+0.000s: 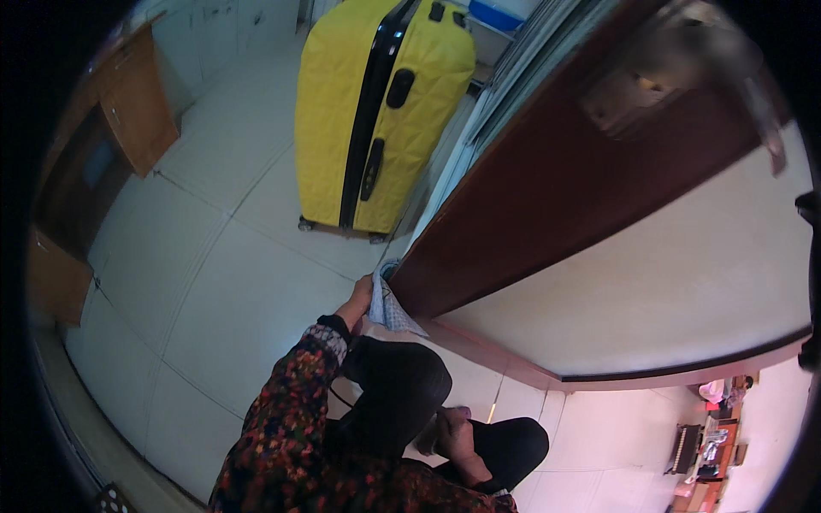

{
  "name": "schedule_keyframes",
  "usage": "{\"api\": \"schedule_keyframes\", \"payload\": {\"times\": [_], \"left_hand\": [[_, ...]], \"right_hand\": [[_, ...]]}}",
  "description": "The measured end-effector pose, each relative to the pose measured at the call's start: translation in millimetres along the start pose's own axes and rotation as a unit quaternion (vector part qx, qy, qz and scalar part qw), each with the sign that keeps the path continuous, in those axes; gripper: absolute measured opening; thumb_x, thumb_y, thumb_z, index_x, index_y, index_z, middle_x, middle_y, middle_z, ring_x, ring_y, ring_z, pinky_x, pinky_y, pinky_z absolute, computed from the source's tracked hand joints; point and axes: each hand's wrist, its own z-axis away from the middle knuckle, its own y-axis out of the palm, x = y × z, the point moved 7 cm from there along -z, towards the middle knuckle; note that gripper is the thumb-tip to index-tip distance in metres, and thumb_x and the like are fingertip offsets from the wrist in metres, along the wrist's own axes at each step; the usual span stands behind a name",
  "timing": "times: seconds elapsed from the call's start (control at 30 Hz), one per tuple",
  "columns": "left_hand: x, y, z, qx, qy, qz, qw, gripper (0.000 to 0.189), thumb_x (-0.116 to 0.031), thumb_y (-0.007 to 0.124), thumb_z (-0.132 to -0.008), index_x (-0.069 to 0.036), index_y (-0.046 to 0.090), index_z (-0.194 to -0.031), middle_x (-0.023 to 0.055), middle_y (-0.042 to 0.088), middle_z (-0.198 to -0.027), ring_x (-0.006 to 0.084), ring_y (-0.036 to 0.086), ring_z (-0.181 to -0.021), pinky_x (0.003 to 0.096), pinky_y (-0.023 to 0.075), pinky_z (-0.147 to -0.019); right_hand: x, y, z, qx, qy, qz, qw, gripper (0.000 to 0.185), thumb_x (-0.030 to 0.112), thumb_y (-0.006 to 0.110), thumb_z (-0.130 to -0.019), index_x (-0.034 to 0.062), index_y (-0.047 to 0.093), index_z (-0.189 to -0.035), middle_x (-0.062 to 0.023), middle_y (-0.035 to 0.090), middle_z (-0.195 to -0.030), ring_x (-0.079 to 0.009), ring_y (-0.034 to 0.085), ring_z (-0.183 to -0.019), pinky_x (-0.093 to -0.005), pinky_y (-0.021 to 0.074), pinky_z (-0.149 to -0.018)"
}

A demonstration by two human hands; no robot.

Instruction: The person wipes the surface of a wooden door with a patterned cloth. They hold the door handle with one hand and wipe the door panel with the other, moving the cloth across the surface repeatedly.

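My left hand [363,294] holds a light blue-grey checked cloth [392,311] against the lower corner of a dark red-brown door [513,211] edge. The cloth wraps round the corner, and part of it hangs loose. Its grasping fingers are partly hidden behind the cloth. Between my bent knees, in dark trousers, my right hand [455,431] rests by the inner side of one knee with its fingers curled. Whether it holds anything cannot be told. A metal door handle and lock plate [641,96] show blurred at the upper right.
A yellow hard-shell suitcase [333,115] on wheels stands just beyond the door edge. Wooden cabinets [138,109] line the left side of the tiled floor [211,276]. Past the door at the lower right are shelves [718,442] with assorted items.
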Motion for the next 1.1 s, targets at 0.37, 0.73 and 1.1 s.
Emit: {"api": "schedule_keyframes", "payload": {"times": [0.37, 0.73, 1.1], "left_hand": [[-427, 9, 123, -0.013, 0.455, 0.055, 0.888, 0.031, -0.017, 0.055, -0.09, -0.001, 0.056, -0.117, 0.0087, 0.062, -0.106, 0.0198, 0.057, -0.097, 0.0317, 0.045, -0.089], [-584, 76, 206, -0.366, 0.755, -0.331, 0.432, 0.022, -0.006, 0.056, -0.077, -0.001, 0.064, -0.098, 0.0177, 0.063, -0.1, 0.0368, 0.056, -0.095, 0.0456, 0.045, -0.084], [-242, 33, 31, -0.139, 0.336, -0.777, 0.514, 0.067, -0.042, 0.04, -0.094, -0.015, 0.014, -0.151, 0.0073, 0.014, -0.156, 0.0334, 0.012, -0.142, 0.0563, 0.0062, -0.114]], "right_hand": [[8, -14, 9, -0.059, -0.104, -0.051, 0.992, 0.024, 0.008, 0.057, -0.086, 0.0046, 0.065, -0.108, -0.0195, 0.063, -0.098, -0.0374, 0.063, -0.087, -0.0422, 0.0521, -0.073], [-1, -40, 39, -0.134, -0.088, -0.071, 0.984, 0.02, 0.005, 0.057, -0.086, 0.001, 0.065, -0.104, -0.0204, 0.065, -0.093, -0.0354, 0.064, -0.086, -0.038, 0.0522, -0.074], [16, -39, 23, -0.111, -0.099, -0.072, 0.986, 0.022, 0.003, 0.055, -0.084, 0.0015, 0.065, -0.104, -0.0188, 0.063, -0.09, -0.037, 0.062, -0.081, -0.0405, 0.0516, -0.073]]}}
